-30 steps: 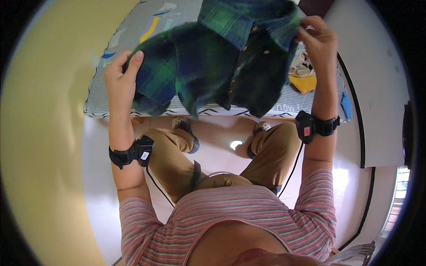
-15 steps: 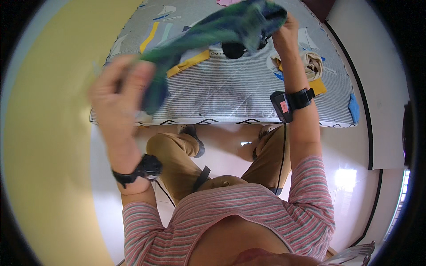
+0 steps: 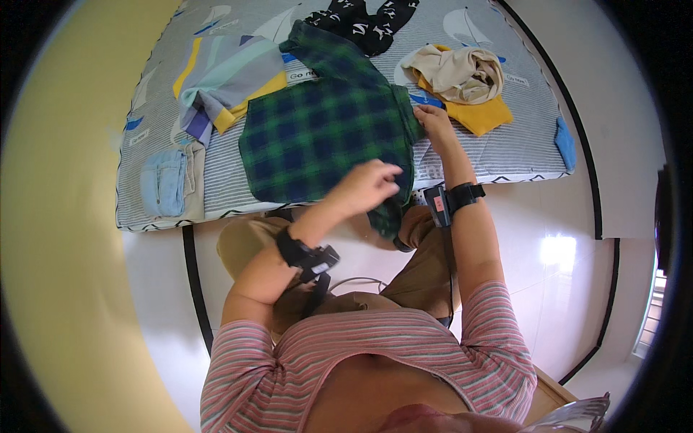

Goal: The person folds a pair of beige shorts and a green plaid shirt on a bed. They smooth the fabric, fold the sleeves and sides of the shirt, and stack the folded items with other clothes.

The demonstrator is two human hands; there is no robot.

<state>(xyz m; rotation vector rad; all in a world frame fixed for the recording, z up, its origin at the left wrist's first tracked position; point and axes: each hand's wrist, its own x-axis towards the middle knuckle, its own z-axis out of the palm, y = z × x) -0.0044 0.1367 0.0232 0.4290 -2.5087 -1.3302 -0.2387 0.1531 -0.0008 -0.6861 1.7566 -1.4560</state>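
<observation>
A green and navy plaid shirt (image 3: 325,137) lies spread on the bed (image 3: 476,162), its hem to the left and its collar end to the right. One sleeve reaches up toward the far left; the other hangs over the bed's front edge. At the collar end, my right hand (image 3: 435,128) pinches the cloth between thumb and fingers. My left hand (image 3: 367,186) hovers over the shirt's near right part, above the hanging sleeve, slightly blurred. Its fingers are loosely bent and partly apart, with no cloth seen in them.
A striped grey, yellow and mint garment (image 3: 231,79) lies left of the shirt, with folded light-blue denim (image 3: 162,184) nearer. Black printed cloth (image 3: 361,25) is at the back. Right are a beige bundle (image 3: 465,76), yellow cloth (image 3: 487,115) and a blue piece (image 3: 564,144).
The plaid shirt has come down from the air between my hands onto the bed. My left hand has let go and moved right; my right hand has come lower, nearer to me.
</observation>
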